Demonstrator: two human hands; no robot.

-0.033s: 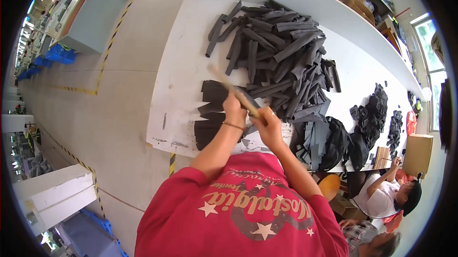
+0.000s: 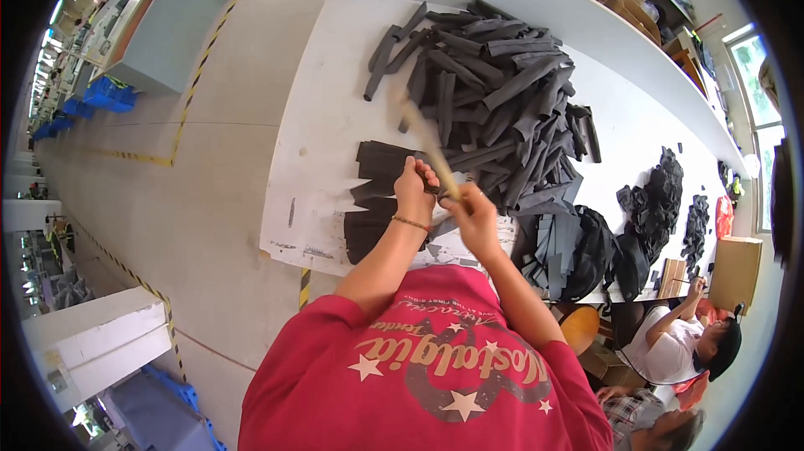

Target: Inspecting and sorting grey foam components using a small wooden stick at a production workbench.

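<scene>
My right hand (image 2: 473,215) is closed round the lower end of a pale wooden stick (image 2: 435,149). The stick slants up and to the left, its far end smeared by motion. Just left of it, my left hand (image 2: 413,191) is closed on a dark fabric piece (image 2: 432,189), of which only a small part shows between the two hands. Flat dark fabric strips (image 2: 381,162) lie in stacks on the white table (image 2: 314,166) beside and beneath my left wrist. A big heap of dark grey fabric tubes (image 2: 502,91) lies beyond my hands.
A low white board (image 2: 586,20) borders the table's far side. To the right are grey strips (image 2: 553,242), a black bag (image 2: 590,254) and heaps of black pieces (image 2: 657,191). Two other people sit at the lower right, one in a white top (image 2: 662,342). A cardboard box (image 2: 735,271) stands near them.
The stick has swung to the right and more upright, away from my left hand. My left hand's fingers now show curled beside it. My right hand has shifted slightly.
</scene>
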